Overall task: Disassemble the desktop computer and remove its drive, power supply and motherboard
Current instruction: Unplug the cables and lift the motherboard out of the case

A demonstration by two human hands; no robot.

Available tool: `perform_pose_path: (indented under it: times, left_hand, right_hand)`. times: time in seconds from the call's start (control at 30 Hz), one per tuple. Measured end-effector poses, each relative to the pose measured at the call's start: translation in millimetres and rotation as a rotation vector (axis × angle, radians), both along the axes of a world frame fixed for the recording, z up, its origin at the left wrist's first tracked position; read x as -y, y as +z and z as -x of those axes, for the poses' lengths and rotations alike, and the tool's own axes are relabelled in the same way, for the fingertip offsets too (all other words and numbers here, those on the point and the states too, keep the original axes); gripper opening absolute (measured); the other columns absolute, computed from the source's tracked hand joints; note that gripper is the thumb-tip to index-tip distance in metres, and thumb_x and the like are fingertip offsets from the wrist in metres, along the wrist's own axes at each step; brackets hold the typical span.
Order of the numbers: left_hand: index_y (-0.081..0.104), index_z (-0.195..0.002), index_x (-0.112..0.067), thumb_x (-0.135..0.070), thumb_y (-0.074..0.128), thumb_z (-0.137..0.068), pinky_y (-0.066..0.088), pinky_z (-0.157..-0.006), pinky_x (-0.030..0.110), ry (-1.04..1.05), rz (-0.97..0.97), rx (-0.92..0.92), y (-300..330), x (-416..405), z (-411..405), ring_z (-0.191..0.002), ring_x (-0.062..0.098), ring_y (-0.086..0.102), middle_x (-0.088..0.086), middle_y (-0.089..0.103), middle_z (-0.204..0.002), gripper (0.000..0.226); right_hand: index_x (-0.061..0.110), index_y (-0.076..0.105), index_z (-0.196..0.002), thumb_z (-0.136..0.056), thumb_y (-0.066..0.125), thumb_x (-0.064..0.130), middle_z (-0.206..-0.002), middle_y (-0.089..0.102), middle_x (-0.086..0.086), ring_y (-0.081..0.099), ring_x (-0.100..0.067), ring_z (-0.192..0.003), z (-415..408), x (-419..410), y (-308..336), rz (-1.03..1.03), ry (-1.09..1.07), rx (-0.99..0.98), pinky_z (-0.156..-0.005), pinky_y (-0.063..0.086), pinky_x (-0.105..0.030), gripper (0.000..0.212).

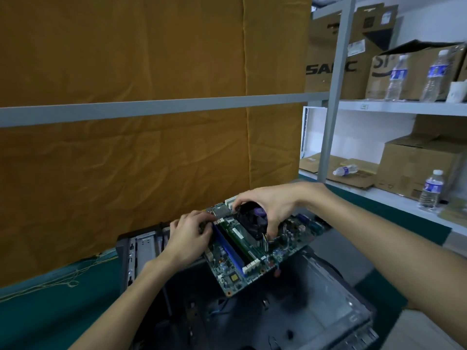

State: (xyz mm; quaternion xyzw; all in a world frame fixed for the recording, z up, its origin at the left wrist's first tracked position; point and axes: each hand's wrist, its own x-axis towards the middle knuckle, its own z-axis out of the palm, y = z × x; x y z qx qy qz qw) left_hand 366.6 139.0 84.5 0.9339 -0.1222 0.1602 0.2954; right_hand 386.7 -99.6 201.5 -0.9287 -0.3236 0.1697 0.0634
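**Motherboard lifted out of case — late stage of disassembly**

Left hand [192, 233]: fingers curled over the far left edge of the green rectangular motherboard [252, 251], gripping it. Right hand [265, 205]: fingers and thumb arched round the black round cooler fan [252, 218] mounted on the board, clamped on it from above. The two hands are near each other, both on the one item.

Motherboard: held tilted, clear above the open dark metal computer case [252, 311], near corner lowest. Carries blue and black memory slots with one green module seated, white connectors, a small square chip near the front edge, and short coloured fan wires by the cooler.

Case: lies on the green surface [50, 299]; the visible interior looks bare, with scattered loose wires. Judged: board removal is being completed; setting it down remains. Drive and power supply are not discernible here, so their status cannot be told.

Surroundings: mustard fabric backdrop [126, 72]; metal shelving [404, 107] with cardboard boxes and plastic water bottles at right
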Motion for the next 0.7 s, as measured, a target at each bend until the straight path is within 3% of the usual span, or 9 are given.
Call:
perform_pose_path:
  times: [0.07, 0.13, 0.23, 0.3, 0.37, 0.4, 0.47, 0.57, 0.7]
  left_hand:
    - [0.064, -0.122, -0.039, -0.033, 0.044, -0.106, 0.026, -0.109, 0.044, -0.007, 0.010, -0.035, -6.5, -1.7, -0.7, -0.131, 0.016, 0.044, -0.015, 0.056, -0.133, 0.026]
    - [0.064, -0.123, -0.038, -0.037, 0.041, -0.107, 0.025, -0.109, 0.046, -0.008, 0.003, -0.039, -10.2, -4.2, -1.6, -0.131, 0.014, 0.043, -0.016, 0.055, -0.134, 0.028]
    - [0.065, -0.123, -0.037, -0.041, 0.037, -0.108, 0.025, -0.108, 0.047, -0.003, 0.037, -0.050, -10.9, -4.9, -2.3, -0.130, 0.014, 0.043, -0.017, 0.055, -0.133, 0.033]
    - [0.067, -0.122, -0.037, -0.043, 0.035, -0.108, 0.024, -0.104, 0.045, 0.010, 0.053, -0.053, -10.2, -3.1, -1.7, -0.129, 0.013, 0.044, -0.018, 0.055, -0.131, 0.035]
    - [0.068, -0.122, -0.036, -0.045, 0.036, -0.108, 0.022, -0.102, 0.045, 0.013, 0.053, -0.056, -9.9, -1.7, -0.6, -0.128, 0.015, 0.045, -0.016, 0.056, -0.131, 0.036]
    - [0.068, -0.120, -0.036, -0.046, 0.036, -0.108, 0.021, -0.101, 0.044, 0.016, 0.056, -0.061, -9.6, -1.7, 1.0, -0.128, 0.017, 0.045, -0.015, 0.056, -0.131, 0.035]
    - [0.067, -0.108, -0.041, -0.046, 0.038, -0.107, 0.019, -0.098, 0.040, 0.040, 0.066, -0.052, -5.8, -2.7, 3.9, -0.123, 0.019, 0.045, -0.013, 0.057, -0.123, 0.030]
    - [0.065, -0.098, -0.045, -0.048, 0.047, -0.102, 0.019, -0.097, 0.037, 0.092, 0.027, 0.053, 1.3, -5.4, 8.3, -0.117, 0.016, 0.044, -0.014, 0.056, -0.111, 0.019]
    - [0.067, -0.109, -0.043, -0.052, 0.054, -0.099, 0.030, -0.108, 0.043, -0.006, 0.066, 0.008, 3.0, -6.8, 8.6, -0.124, 0.014, 0.044, -0.014, 0.053, -0.124, 0.018]
  right_hand:
    - [0.032, 0.036, -0.152, -0.069, 0.092, 0.019, -0.147, 0.041, 0.013, 0.044, -0.012, -0.132, 2.8, 9.7, 2.8, -0.048, -0.005, -0.093, -0.108, 0.044, -0.034, 0.101]
    - [0.028, 0.027, -0.158, -0.074, 0.088, 0.041, -0.154, 0.037, 0.013, 0.038, -0.010, -0.139, 11.3, 18.8, 5.7, -0.140, -0.077, -0.130, -0.109, 0.036, -0.026, 0.104]
    - [0.014, 0.018, -0.160, -0.072, 0.070, 0.080, -0.165, 0.027, -0.004, 0.037, -0.025, -0.145, 27.9, 8.3, -10.4, -0.166, -0.445, 0.102, -0.114, 0.038, -0.038, 0.122]
    - [0.008, 0.028, -0.153, -0.067, 0.066, 0.087, -0.149, 0.048, -0.006, 0.056, -0.027, -0.124, 39.4, -11.7, -31.3, -0.077, -0.593, 0.203, -0.094, 0.052, -0.042, 0.123]
    - [0.008, 0.046, -0.134, -0.071, 0.071, 0.076, -0.120, 0.061, -0.001, 0.061, -0.024, -0.095, 42.2, -22.5, -50.4, -0.093, -0.592, 0.348, -0.071, 0.049, -0.036, 0.096]
    - [0.010, 0.050, -0.126, -0.072, 0.073, 0.070, -0.112, 0.063, 0.002, 0.061, -0.023, -0.089, 42.4, -22.1, -55.3, -0.148, -0.592, 0.426, -0.066, 0.045, -0.035, 0.084]
    - [0.015, 0.049, -0.136, -0.069, 0.074, 0.067, -0.123, 0.066, 0.004, 0.064, -0.025, -0.103, 41.7, -13.8, -60.2, -0.265, -0.577, 0.496, -0.075, 0.048, -0.037, 0.089]
    - [0.021, 0.024, -0.159, -0.065, 0.075, 0.070, -0.158, 0.044, 0.000, 0.048, -0.027, -0.139, 36.8, 0.4, -61.7, -0.349, -0.444, 0.485, -0.106, 0.044, -0.048, 0.118]
    - [0.028, 0.026, -0.158, -0.058, 0.085, 0.064, -0.157, 0.044, 0.003, 0.046, -0.021, -0.140, 8.7, 15.3, -45.8, -0.458, -0.289, 0.335, -0.113, 0.042, -0.046, 0.121]
